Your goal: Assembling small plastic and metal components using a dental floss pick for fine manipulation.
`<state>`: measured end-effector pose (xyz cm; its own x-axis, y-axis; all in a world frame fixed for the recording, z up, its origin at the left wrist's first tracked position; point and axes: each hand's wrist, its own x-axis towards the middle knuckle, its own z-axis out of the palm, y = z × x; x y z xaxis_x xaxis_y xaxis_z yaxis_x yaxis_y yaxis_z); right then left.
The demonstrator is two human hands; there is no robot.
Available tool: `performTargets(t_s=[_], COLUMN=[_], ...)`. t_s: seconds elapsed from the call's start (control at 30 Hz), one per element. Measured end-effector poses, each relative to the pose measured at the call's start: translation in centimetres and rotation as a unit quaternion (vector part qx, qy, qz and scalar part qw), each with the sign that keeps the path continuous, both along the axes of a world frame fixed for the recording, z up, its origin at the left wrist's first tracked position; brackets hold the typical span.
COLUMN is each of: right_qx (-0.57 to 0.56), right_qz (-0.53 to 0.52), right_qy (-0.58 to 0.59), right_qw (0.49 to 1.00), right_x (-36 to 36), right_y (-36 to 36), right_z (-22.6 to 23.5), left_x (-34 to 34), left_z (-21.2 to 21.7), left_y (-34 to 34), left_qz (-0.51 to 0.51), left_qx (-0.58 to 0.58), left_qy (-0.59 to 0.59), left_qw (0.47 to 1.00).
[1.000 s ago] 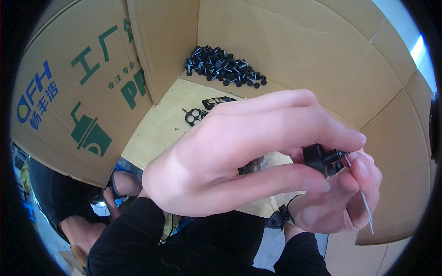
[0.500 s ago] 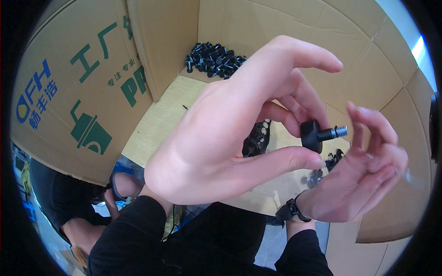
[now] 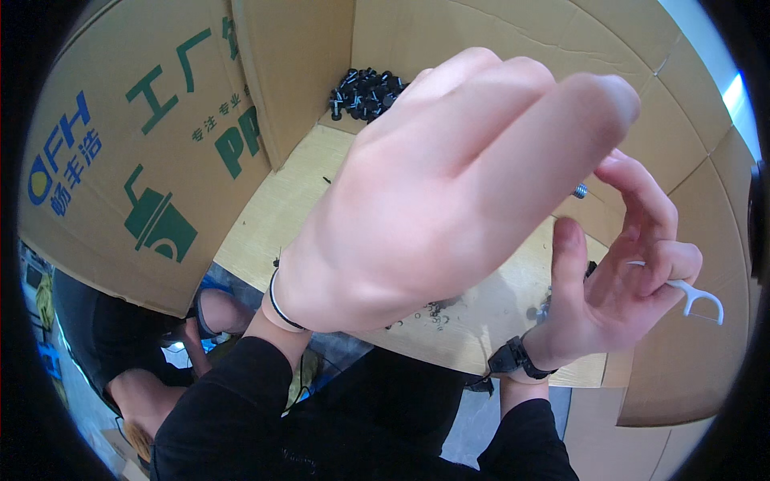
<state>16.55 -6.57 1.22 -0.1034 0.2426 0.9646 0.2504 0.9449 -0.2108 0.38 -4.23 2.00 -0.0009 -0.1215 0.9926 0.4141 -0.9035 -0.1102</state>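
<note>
My left hand is large in the middle, its back turned up and its fingers curled. It grips a black-headed thumb screw, mostly hidden behind the hand; only the silvery threaded tip shows. Just to the right is my right hand, palm partly turned up. Its thumb and forefinger stand apart near the screw tip, while the other fingers are folded around a white floss pick whose forked end sticks out to the right.
On the wooden table, a pile of black-headed screws sits in the far corner. Small dark rings lie scattered near the front edge. Cardboard walls enclose the table's back and sides. Another person is at lower left.
My left hand has rolled over, hiding the screw's black head and much of its shaft. My right hand has turned its palm up more, bringing the floss pick into clear sight.
</note>
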Motion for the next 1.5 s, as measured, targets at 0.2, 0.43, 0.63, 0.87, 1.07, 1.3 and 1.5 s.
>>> performTargets(t_s=[0.2, 0.43, 0.63, 0.87, 1.07, 1.3, 1.5], right_qx=[-0.001, -0.076, -0.171, -0.153, -0.113, -0.217, -0.281], right_qz=[-0.056, -0.107, -0.033, 0.01, -0.049, -0.079, -0.119], right_qy=[0.012, 0.069, 0.165, 0.081, 0.147, 0.039, 0.008], right_qw=[0.998, 0.989, 0.971, 0.985, 0.981, 0.972, 0.952], right_x=[-0.7, 0.3, 0.8, 0.0, 1.5, 0.2, -0.9], right_y=[0.4, -0.2, 0.2, 0.9, 0.9, 1.1, 2.9], right_z=[-1.1, -0.9, -1.0, -0.6, 0.5, -0.4, -0.4], left_x=[-0.4, 1.6, 1.5, -3.1, -4.1, -4.3, -4.0], left_z=[0.6, 0.3, -0.2, 0.8, 0.5, 0.8, 0.9], left_y=[-2.3, -1.9, -0.2, -0.5, 0.3, -0.6, -0.2], left_qz=[0.034, 0.04, 0.01, 0.024, 0.079, 0.077, 0.02], left_qx=[-0.181, -0.12, 0.042, -0.16, -0.112, -0.213, -0.247], left_qy=[0.12, 0.022, -0.004, 0.15, 0.078, 0.105, 0.108], left_qw=[0.975, 0.992, 0.999, 0.975, 0.987, 0.968, 0.963])
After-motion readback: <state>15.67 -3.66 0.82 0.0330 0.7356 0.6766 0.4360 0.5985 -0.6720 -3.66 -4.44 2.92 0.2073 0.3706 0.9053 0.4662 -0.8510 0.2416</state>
